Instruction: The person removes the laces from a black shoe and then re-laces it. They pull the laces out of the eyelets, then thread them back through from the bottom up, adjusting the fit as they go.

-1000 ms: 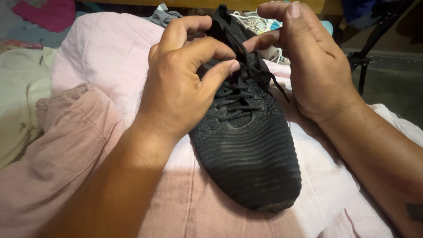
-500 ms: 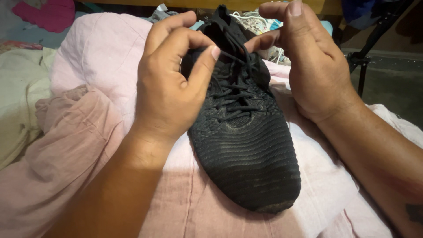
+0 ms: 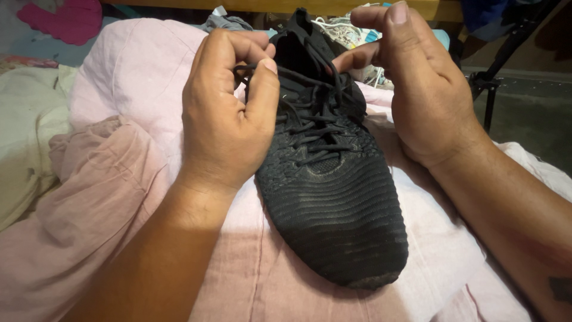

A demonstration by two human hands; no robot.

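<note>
A black knit sneaker [image 3: 333, 209] lies toe toward me on pale pink cloth [image 3: 137, 77]. Its black lace [image 3: 298, 74] runs taut across the open collar. My left hand [image 3: 223, 116] sits at the shoe's left side, thumb and fingers pinched on one end of the lace. My right hand [image 3: 426, 89] is at the right of the collar, its finger and thumb pinching the other part of the lace near the tongue. The heel of the shoe is hidden behind my fingers.
A cream cloth [image 3: 24, 125] lies at the left and a magenta cloth [image 3: 65, 18] at the top left. Behind the shoe are light-coloured sneakers [image 3: 351, 30]. A black tripod [image 3: 494, 71] stands on the grey floor at the right.
My left hand has pulled its end of the lace leftward and up, away from the eyelets, so the lace is now stretched across the collar. My right hand and the shoe have stayed put.
</note>
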